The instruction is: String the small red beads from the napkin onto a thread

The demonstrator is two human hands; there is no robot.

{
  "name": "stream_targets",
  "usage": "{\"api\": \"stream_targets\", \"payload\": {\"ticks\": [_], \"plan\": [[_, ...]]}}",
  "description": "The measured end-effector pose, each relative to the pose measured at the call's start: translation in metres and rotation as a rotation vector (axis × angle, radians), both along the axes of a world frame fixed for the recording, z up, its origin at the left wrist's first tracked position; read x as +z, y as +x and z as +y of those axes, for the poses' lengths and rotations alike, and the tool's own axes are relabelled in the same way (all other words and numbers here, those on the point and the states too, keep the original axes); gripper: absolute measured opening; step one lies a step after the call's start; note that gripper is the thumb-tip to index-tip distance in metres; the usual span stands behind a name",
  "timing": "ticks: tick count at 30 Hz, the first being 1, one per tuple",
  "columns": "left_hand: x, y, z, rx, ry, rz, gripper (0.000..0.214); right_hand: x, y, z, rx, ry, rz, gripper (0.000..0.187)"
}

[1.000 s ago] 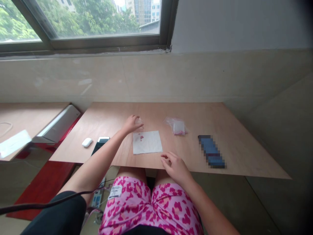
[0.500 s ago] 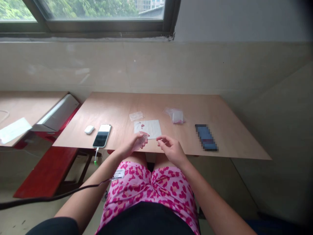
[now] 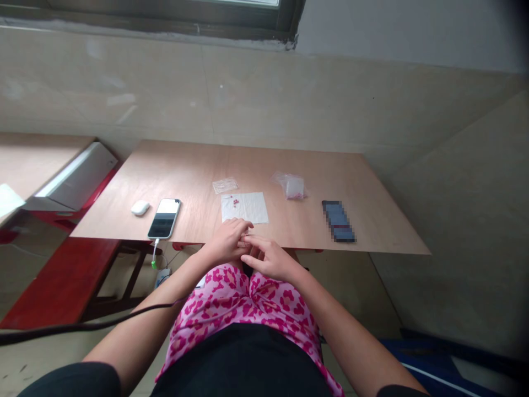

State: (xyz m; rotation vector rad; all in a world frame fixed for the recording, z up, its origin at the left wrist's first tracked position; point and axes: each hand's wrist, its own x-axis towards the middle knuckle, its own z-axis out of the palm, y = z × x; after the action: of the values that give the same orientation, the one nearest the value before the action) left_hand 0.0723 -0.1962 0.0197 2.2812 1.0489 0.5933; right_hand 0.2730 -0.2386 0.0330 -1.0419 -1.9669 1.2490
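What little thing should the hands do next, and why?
Maybe move the left hand and right hand forward, over the white sheet. They meet around the near edge of the table, so something small could fall to the floor. Small reddish pieces lie on that sheet, and what the fingers hold is mostly hidden.

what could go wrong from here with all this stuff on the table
The small red pieces lie uncontained on the white sheet, so a nudge could scatter them.
The left hand and right hand come together at the near edge of the table, so anything small slipping from them might drop.
The white cable hangs from the plugged-in phone; snagging it could drag the phone off.
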Motion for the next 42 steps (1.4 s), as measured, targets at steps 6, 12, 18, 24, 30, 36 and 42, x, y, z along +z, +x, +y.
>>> {"api": "stream_targets", "payload": {"ticks": [6, 12, 18, 24, 30, 36, 42], "plan": [[-0.005, 0.004, -0.001, -0.092, -0.057, 0.037, 0.019, 0.001, -0.003, -0.004, 0.093, 0.153, -0.165, 0.013], [0.003, 0.016, -0.011, -0.221, -0.040, 0.155, 0.018, -0.009, -0.007, -0.008, 0.127, 0.269, -0.390, 0.012], [0.005, 0.017, -0.014, -0.238, 0.018, 0.242, 0.017, -0.013, -0.012, -0.009, 0.150, 0.276, -0.426, 0.015], [-0.004, -0.018, 0.021, 0.112, 0.083, 0.216, 0.021, -0.014, 0.002, 0.014, -0.036, 0.283, -0.126, 0.034], [-0.035, -0.045, 0.062, 0.509, 0.241, 0.084, 0.025, -0.038, -0.016, 0.080, -0.290, 0.244, -0.295, 0.017], [-0.061, -0.048, 0.064, 0.529, 0.328, 0.083, 0.029, -0.054, -0.068, 0.127, -0.483, 0.260, -0.607, 0.014], [-0.070, -0.053, 0.068, 0.527, 0.318, 0.033, 0.031, -0.067, -0.090, 0.131, -0.549, 0.259, -0.685, 0.015]]}}
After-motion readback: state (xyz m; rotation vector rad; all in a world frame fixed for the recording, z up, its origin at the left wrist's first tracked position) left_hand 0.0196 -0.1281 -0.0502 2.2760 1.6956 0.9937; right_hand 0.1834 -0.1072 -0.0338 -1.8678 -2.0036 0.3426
